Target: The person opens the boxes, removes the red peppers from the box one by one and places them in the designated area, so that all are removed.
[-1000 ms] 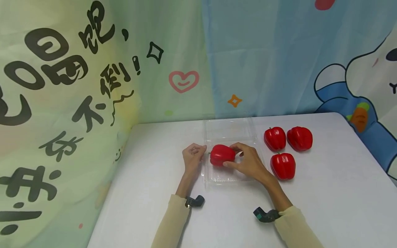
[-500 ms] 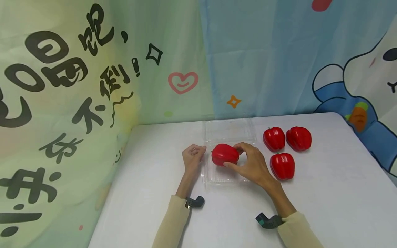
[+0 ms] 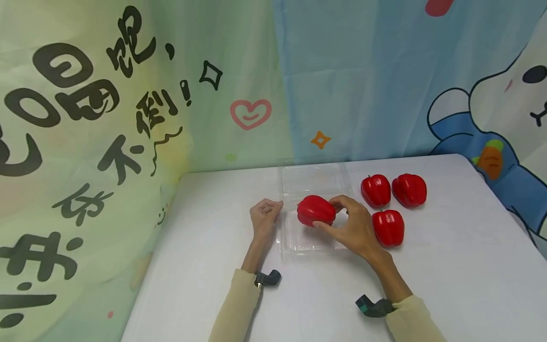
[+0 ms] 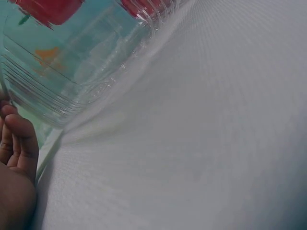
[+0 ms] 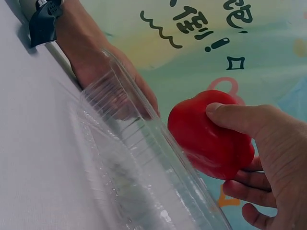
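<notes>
My right hand (image 3: 356,229) grips a red bell pepper (image 3: 315,210) between thumb and fingers. In the right wrist view that bell pepper (image 5: 208,132) is raised beyond the rim of a clear plastic clamshell box (image 5: 158,187). The thumb lies on top of the pepper, the other fingers beneath it. From the head, the pepper overlaps the base of the box (image 3: 295,243), whose lid lies folded back behind. At the box's left edge my left hand (image 3: 264,218) has thumb and fingertips pinched on the rim. The left wrist view catches its curled fingers (image 4: 24,139) against the clear wall.
Right of the box sit three more red bell peppers: one at the back (image 3: 376,191), one at the back right (image 3: 409,190) and one nearer the front (image 3: 388,228). All are on a white table (image 3: 205,247). A printed curtain (image 3: 363,85) hangs behind the table.
The right hand has moved the bell pepper right and slightly up in the head view, away from the left hand. The left hand stays at the box's edge.
</notes>
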`<state>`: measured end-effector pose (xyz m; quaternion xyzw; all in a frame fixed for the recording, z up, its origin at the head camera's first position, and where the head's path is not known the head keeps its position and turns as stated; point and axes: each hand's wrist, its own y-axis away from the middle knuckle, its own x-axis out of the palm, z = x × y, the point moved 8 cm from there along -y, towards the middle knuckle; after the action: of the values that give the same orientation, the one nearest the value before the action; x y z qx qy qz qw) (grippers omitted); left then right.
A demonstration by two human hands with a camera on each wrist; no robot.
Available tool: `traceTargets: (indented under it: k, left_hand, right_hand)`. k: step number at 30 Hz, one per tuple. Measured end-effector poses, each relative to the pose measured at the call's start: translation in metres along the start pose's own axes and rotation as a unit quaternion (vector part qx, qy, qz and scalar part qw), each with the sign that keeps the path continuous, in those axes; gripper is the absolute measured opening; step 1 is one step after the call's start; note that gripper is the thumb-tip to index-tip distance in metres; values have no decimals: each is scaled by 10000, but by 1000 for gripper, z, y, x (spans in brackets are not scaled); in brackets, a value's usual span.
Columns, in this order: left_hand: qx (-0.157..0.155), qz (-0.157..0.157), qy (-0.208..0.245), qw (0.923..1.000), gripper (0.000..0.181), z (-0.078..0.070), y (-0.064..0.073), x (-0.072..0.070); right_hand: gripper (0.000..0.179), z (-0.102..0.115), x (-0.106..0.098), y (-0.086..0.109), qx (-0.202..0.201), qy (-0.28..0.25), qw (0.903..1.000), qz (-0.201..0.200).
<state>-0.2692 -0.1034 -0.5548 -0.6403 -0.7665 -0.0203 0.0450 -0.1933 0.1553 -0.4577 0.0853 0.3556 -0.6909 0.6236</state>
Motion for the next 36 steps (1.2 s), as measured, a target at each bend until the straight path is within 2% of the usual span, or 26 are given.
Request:
traceTargets:
  k: [8, 21, 29, 36]
  left_hand:
    - [242, 132, 101, 9996, 13, -3, -2, 1]
    - [282, 99, 3, 9996, 12, -3, -1, 0]
    - [255, 124, 24, 9996, 12, -2, -1, 0]
    - [311, 133, 31, 9994, 12, -3, -1, 0]
  right_hand:
    - [67, -1, -22, 4, 44, -70, 9975, -709]
    - [69, -7, -49, 12, -12, 197, 9912, -1306]
    - [69, -10, -65, 19, -117, 192, 9852, -1697]
    - [68, -16, -75, 21, -20, 158, 9820, -1884]
